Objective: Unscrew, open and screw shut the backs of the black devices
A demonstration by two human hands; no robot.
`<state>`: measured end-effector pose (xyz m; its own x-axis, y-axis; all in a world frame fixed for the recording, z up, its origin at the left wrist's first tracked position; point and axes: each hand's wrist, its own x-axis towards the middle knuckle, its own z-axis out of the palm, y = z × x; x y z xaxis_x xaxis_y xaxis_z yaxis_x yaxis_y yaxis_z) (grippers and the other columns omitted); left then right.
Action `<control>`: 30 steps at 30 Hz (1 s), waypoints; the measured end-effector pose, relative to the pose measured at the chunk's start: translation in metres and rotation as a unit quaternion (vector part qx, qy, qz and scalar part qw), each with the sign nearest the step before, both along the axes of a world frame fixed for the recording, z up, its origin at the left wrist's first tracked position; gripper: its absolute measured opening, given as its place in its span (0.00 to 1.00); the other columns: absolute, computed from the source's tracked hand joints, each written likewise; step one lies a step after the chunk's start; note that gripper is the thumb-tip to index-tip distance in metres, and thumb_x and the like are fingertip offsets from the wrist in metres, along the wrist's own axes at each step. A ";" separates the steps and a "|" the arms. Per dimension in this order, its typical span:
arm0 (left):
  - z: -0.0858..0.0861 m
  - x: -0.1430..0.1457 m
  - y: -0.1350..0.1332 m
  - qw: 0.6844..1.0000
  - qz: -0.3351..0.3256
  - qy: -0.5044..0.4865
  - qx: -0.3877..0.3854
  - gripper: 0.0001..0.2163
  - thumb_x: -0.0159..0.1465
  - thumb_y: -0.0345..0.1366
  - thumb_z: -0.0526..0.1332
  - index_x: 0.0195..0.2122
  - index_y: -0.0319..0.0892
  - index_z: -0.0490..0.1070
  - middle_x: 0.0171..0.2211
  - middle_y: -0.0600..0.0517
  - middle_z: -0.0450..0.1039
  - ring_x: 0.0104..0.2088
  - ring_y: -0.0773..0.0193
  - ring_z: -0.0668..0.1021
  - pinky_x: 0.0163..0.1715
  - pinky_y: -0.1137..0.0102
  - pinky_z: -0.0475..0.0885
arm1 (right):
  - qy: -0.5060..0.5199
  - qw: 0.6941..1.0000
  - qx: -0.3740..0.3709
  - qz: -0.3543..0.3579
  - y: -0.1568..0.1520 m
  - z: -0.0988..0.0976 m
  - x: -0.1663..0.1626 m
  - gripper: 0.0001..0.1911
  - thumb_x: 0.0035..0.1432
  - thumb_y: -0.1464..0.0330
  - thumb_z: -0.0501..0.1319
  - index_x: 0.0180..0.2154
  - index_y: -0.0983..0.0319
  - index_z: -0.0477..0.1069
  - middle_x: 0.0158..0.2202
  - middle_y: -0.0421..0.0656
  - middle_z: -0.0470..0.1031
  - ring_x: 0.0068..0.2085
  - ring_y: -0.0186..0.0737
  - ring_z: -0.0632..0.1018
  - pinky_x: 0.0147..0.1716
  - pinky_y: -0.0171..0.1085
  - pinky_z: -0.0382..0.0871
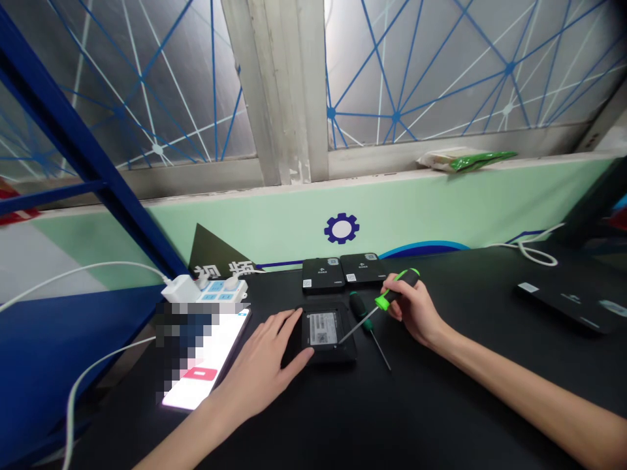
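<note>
A small black box [325, 333] lies label side up on the black table [441, 391]. My left hand [264, 362] rests flat against its left edge, fingers stretched out and pressing on it. My right hand [414, 307] is closed round the green and black handle of a screwdriver [386, 297]. The screwdriver's tip touches the box's right side. A second screwdriver [368, 326] with a dark handle lies on the table between the box and my right hand.
Two more black boxes [343, 271] sit behind the first one. A lit phone [208, 359] and a white power strip [206, 290] with cables lie at the left. Another flat black device [568, 303] rests at the right. A wall and window stand behind.
</note>
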<state>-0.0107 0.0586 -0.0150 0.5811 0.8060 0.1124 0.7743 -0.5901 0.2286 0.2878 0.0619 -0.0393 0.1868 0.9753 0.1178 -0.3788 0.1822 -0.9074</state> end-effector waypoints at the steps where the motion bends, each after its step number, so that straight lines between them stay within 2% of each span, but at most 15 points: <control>1: 0.000 0.000 0.000 1.000 0.000 0.001 -0.002 0.28 0.71 0.53 0.51 0.69 0.49 0.52 0.64 0.44 0.62 0.62 0.46 0.67 0.56 0.52 0.68 | -0.006 1.000 0.002 -0.007 0.000 0.000 0.001 0.12 0.54 0.65 0.67 0.23 0.63 0.70 0.09 0.33 0.60 0.12 0.27 0.59 0.13 0.30 0.50; 8: -0.003 0.001 -0.001 1.000 -0.005 -0.026 0.017 0.26 0.72 0.52 0.50 0.68 0.50 0.53 0.62 0.44 0.64 0.60 0.48 0.70 0.55 0.53 0.68 | -0.009 1.000 0.005 -0.029 0.002 -0.003 0.003 0.12 0.53 0.64 0.68 0.24 0.63 0.71 0.11 0.33 0.62 0.13 0.28 0.60 0.14 0.30 0.51; 11: -0.002 0.002 -0.003 1.000 0.000 -0.028 0.012 0.26 0.72 0.51 0.50 0.68 0.49 0.53 0.62 0.43 0.65 0.59 0.48 0.70 0.55 0.52 0.68 | -0.018 0.999 0.014 -0.036 0.002 -0.003 0.002 0.12 0.53 0.64 0.68 0.24 0.63 0.72 0.14 0.35 0.66 0.14 0.28 0.62 0.14 0.30 0.53; 14: 0.002 0.003 -0.003 0.999 -0.007 -0.033 0.008 0.23 0.73 0.47 0.49 0.68 0.51 0.53 0.61 0.45 0.65 0.59 0.50 0.70 0.55 0.52 0.68 | -0.032 0.998 0.023 -0.042 0.002 -0.004 0.001 0.13 0.53 0.63 0.69 0.24 0.63 0.72 0.15 0.35 0.67 0.14 0.28 0.63 0.15 0.31 0.54; 18: 0.003 0.001 -0.001 0.999 -0.017 -0.038 0.028 0.18 0.74 0.40 0.48 0.63 0.55 0.62 0.61 0.49 0.65 0.58 0.51 0.71 0.54 0.52 0.69 | -0.044 0.997 0.031 -0.046 0.002 -0.005 0.001 0.13 0.55 0.62 0.68 0.25 0.63 0.72 0.15 0.35 0.65 0.14 0.29 0.63 0.15 0.32 0.54; 23: 0.003 0.001 0.000 0.995 -0.019 -0.056 0.084 0.15 0.73 0.38 0.51 0.58 0.53 0.69 0.58 0.48 0.67 0.56 0.48 0.71 0.52 0.48 0.69 | -0.056 0.996 0.047 -0.060 0.001 -0.004 0.001 0.13 0.55 0.62 0.69 0.25 0.63 0.72 0.17 0.37 0.68 0.15 0.29 0.64 0.15 0.32 0.56; 26: 0.006 0.004 -0.003 0.991 -0.061 -0.075 0.094 0.13 0.72 0.36 0.53 0.54 0.51 0.72 0.55 0.48 0.70 0.53 0.51 0.73 0.53 0.50 0.69 | -0.066 0.994 0.055 -0.069 0.002 -0.004 0.002 0.13 0.56 0.62 0.68 0.25 0.63 0.72 0.17 0.37 0.68 0.15 0.29 0.65 0.16 0.32 0.56; 30: 0.010 0.006 -0.009 0.983 -0.155 -0.077 0.063 0.13 0.71 0.33 0.54 0.53 0.50 0.72 0.52 0.48 0.73 0.52 0.54 0.74 0.55 0.52 0.67 | -0.065 0.994 0.047 -0.080 0.002 -0.004 0.002 0.13 0.55 0.62 0.69 0.26 0.63 0.72 0.16 0.36 0.66 0.15 0.29 0.64 0.16 0.31 0.56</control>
